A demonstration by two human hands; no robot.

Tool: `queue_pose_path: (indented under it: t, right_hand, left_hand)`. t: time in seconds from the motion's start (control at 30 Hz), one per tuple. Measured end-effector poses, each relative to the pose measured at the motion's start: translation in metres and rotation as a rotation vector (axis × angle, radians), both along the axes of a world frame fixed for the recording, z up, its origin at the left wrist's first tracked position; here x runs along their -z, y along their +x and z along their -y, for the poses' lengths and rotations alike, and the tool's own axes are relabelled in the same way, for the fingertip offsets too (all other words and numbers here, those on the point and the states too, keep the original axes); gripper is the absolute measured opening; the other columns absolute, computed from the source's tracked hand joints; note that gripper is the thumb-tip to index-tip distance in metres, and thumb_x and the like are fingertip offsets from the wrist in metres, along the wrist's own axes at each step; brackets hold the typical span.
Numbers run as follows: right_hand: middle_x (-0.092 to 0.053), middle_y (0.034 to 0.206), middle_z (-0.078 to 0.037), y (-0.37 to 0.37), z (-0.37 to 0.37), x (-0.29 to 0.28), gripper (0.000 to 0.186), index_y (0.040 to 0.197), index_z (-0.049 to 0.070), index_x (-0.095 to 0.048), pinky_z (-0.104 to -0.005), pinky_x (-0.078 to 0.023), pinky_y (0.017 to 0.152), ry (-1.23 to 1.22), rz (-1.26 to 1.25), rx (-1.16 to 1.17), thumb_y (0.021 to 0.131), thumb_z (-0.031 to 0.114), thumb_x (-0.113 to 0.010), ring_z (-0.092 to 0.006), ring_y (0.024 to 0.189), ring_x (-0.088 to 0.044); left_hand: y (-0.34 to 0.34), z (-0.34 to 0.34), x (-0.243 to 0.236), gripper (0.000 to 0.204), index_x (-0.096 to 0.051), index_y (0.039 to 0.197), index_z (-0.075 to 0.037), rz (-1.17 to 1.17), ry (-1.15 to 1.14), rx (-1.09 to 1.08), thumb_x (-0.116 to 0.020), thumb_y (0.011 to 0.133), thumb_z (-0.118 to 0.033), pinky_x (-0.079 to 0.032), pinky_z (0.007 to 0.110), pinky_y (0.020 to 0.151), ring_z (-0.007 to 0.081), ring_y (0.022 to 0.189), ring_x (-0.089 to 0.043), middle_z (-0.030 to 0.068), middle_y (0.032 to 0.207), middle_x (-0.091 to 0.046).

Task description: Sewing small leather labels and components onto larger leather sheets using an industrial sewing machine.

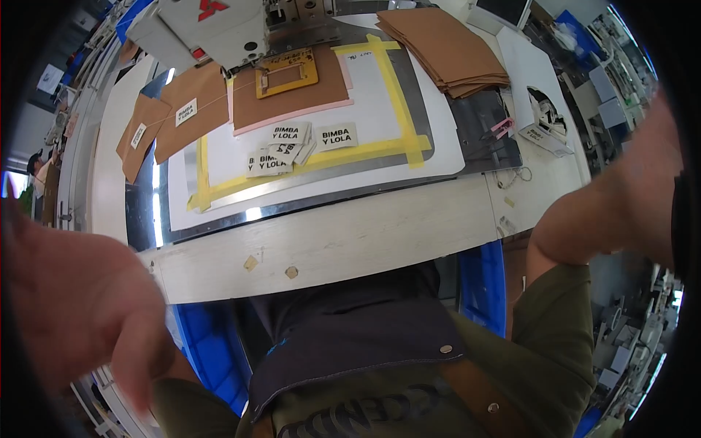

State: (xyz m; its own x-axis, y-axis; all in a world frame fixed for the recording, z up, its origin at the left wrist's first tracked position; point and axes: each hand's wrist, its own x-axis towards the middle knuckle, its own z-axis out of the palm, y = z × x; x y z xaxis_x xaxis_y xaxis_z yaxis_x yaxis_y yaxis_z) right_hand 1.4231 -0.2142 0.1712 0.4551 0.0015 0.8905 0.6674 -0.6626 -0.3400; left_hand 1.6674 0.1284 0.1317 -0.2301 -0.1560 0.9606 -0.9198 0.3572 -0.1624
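One bare left hand spread, lower left; bare right hand, grip unclear. Keep the flat brown panel, upper centre, square.

Light: bright, fairly even across the table | Glare: white streaks burned on the dark plate near the table's left edge and front left corner | Shade: gloom lay below its front edge | Focus: left hand blurred, labels stayed legible | Distortion: front edge bowed, picture corners blackened
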Motion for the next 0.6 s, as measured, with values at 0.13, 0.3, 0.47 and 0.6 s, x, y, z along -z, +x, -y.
queue_pose_path:
  t: [0.13, 0.3, 0.47, 0.6]
  right_hand:
    - [-0.071, 0.138, -0.014, 0.046, -0.004, 0.107, 0.034, 0.133, 0.006, -0.072, -0.0413, -0.054, 0.105, -0.161, -0.495, 0.233, 0.101, 0.018, -0.072, -0.028, 0.127, -0.067]
    - [-0.07, 0.132, -0.019, 0.079, -0.023, 0.195, 0.03, 0.119, 0.0, -0.074, -0.0437, -0.054, 0.104, -0.397, -0.466, 0.231, 0.094, 0.017, -0.071, -0.0331, 0.123, -0.068]
    - [-0.075, 0.12, -0.014, 0.089, -0.021, 0.209, 0.027, 0.112, 0.002, -0.075, -0.0376, -0.059, 0.093, -0.675, -0.525, 0.331, 0.088, 0.015, -0.071, -0.027, 0.113, -0.072]
    - [-0.076, 0.099, -0.007, 0.083, -0.007, 0.196, 0.02, 0.103, 0.004, -0.076, -0.0335, -0.059, 0.074, -0.488, -0.495, 0.437, 0.086, 0.014, -0.072, -0.021, 0.092, -0.074]
  left_hand:
    - [0.025, 0.038, 0.088, 0.076, -0.051, 0.157, -0.009, -0.114, 0.827, -0.271, -0.077, 0.096, -0.046, -0.038, 0.058, 0.123, 0.0458, 0.148, -0.049, 0.0245, 0.161, -0.052]
    - [0.061, 0.076, 0.141, 0.099, -0.048, 0.163, -0.019, -0.129, 1.116, -0.217, -0.088, 0.078, -0.049, -0.034, 0.056, 0.126, 0.0441, 0.161, -0.03, 0.0151, 0.173, -0.041]
    - [0.058, 0.092, 0.148, 0.085, -0.056, 0.156, -0.014, -0.18, 1.283, -0.173, -0.085, 0.081, -0.042, -0.028, 0.057, 0.13, 0.0432, 0.162, -0.029, 0.0137, 0.171, -0.043]
    - [0.048, 0.095, 0.148, 0.069, -0.066, 0.146, -0.009, -0.274, 1.289, -0.122, -0.084, 0.081, -0.023, -0.032, 0.054, 0.129, 0.0427, 0.16, -0.034, 0.0161, 0.166, -0.05]
